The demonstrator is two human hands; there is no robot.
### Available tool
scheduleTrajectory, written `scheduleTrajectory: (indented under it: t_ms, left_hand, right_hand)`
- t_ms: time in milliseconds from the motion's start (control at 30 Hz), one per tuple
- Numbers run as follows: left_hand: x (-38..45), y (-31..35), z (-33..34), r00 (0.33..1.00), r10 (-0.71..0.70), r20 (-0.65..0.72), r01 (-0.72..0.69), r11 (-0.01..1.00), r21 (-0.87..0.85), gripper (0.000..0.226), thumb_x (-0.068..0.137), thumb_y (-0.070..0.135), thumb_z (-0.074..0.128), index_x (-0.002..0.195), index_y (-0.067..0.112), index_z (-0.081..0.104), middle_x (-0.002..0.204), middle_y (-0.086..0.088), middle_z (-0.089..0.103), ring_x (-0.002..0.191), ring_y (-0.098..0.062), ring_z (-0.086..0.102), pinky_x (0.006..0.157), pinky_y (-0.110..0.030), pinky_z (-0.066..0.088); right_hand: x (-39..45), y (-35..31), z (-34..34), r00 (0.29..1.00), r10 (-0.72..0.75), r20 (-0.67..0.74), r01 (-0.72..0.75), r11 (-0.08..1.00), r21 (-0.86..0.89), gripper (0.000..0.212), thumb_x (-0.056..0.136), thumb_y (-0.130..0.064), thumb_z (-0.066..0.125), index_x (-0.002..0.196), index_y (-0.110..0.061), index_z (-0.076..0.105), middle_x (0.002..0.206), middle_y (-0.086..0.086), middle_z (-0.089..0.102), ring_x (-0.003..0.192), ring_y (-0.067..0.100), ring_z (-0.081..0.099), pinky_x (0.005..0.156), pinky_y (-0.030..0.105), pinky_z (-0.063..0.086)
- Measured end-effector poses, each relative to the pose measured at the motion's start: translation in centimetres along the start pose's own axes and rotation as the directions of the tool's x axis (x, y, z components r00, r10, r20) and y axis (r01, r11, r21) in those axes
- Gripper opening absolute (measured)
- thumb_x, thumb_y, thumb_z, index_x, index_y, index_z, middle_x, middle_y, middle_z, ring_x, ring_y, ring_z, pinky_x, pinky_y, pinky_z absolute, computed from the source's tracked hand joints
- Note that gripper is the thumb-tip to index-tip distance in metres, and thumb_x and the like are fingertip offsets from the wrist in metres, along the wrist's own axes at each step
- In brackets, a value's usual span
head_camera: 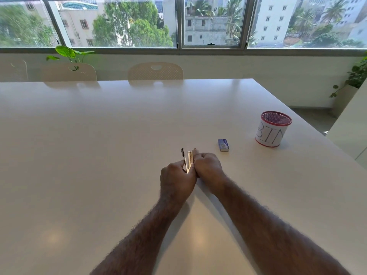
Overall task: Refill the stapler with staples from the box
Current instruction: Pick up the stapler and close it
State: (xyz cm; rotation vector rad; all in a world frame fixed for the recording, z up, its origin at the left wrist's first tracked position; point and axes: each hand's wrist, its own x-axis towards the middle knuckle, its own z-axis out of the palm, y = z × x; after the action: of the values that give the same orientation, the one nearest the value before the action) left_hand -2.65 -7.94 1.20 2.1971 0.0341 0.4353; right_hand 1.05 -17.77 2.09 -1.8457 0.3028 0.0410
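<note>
We have the stapler (pixel 187 160) hinged open into a narrow V between our two hands, just above the surface (pixel 119 135); its two arms spread away from us and the hinge end points back toward our wrists. Our left hand (pixel 175 180) is closed around the hinge end and left arm of the stapler, and our right hand (pixel 207 167) is curled shut against the stapler's right arm, one finger lying along it. Whether a strip of staples already sits in the open channel we cannot tell; it is too small and glinting to read.

The staple box (pixel 223 145), small and blue, lies on the surface to the right of the stapler and a little farther from us, near but clearly apart from our right hand. It looks closed, and no loose staples show around it.

So we judge the task early: the stapler is opened, which is the first step, while taking a strip from the box, laying it in the channel and snapping the stapler shut all appear left to do.

Farther right of the stapler, beyond the box, stands a mesh pen cup (pixel 273 129) wrapped in paper lettered "BIN".
</note>
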Motion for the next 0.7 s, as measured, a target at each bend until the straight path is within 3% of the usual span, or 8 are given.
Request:
scheduleTrajectory:
  t_ms: [100,200,300,433,533,700]
  left_hand:
    - [0.0,-0.2,0.0,1.0,0.004,0.024,-0.007,0.996,0.09,0.046,0.084,0.048,0.056,0.052,0.015,0.057,0.039,0.004,0.044,0.037,-0.01,0.039,0.043,-0.02,0.028]
    - [-0.1,-0.2,0.2,1.0,0.003,0.03,-0.008,0.987,0.159,0.054,0.082,0.053,0.055,0.046,0.013,0.049,0.036,0.005,0.037,0.035,-0.01,0.034,0.041,-0.022,0.025]
    - [-0.1,-0.3,0.3,0.998,-0.018,0.057,0.007,0.985,0.175,0.059,0.081,0.057,0.055,0.047,0.009,0.049,0.039,0.002,0.043,0.038,-0.016,0.036,0.043,-0.026,0.033]
    - [-0.2,-0.1,0.2,0.997,-0.003,0.081,-0.02,0.959,0.284,0.058,0.081,0.059,0.055,0.054,0.008,0.053,0.056,-0.01,0.062,0.051,-0.026,0.056,0.049,-0.027,0.037]
    - [0.0,0.1,0.2,0.995,0.014,0.098,-0.049,0.927,0.372,0.052,0.083,0.055,0.055,0.067,0.006,0.064,0.068,-0.011,0.068,0.062,-0.027,0.064,0.053,-0.027,0.042]
    - [1.1,0.1,-0.7,0.989,-0.048,0.14,-0.014,0.91,0.415,0.048,0.077,0.053,0.049,0.068,0.007,0.059,0.077,-0.012,0.069,0.073,-0.031,0.064,0.058,-0.028,0.042]
  right_hand:
    - [-0.1,0.4,-0.6,0.995,-0.092,-0.034,0.085,0.982,-0.171,0.048,0.096,-0.04,0.05,0.065,-0.008,0.07,0.06,0.007,0.065,0.058,0.02,0.063,0.057,0.033,0.054]
    - [-0.1,0.9,-0.8,0.983,-0.166,-0.081,0.139,0.952,-0.272,0.046,0.094,-0.04,0.056,0.065,-0.008,0.073,0.061,0.006,0.068,0.062,0.019,0.066,0.06,0.03,0.054]
    - [0.1,1.2,-1.1,0.978,-0.185,-0.099,0.147,0.94,-0.31,0.039,0.091,-0.041,0.061,0.074,-0.01,0.077,0.069,0.005,0.071,0.068,0.017,0.069,0.065,0.03,0.058]
    - [-0.1,1.6,-1.3,0.962,-0.245,-0.121,0.184,0.909,-0.373,0.032,0.086,-0.038,0.067,0.07,-0.012,0.077,0.063,0.001,0.07,0.062,0.011,0.066,0.058,0.021,0.052]
    - [0.1,1.7,-1.2,0.958,-0.245,-0.146,0.174,0.908,-0.38,0.042,0.087,-0.043,0.064,0.064,-0.009,0.074,0.059,0.002,0.068,0.06,0.014,0.064,0.055,0.021,0.047]
    - [0.4,1.4,-1.4,0.931,-0.315,-0.183,0.221,0.888,-0.403,0.058,0.088,-0.053,0.054,0.05,-0.011,0.059,0.047,-0.002,0.056,0.049,0.013,0.054,0.052,0.024,0.035]
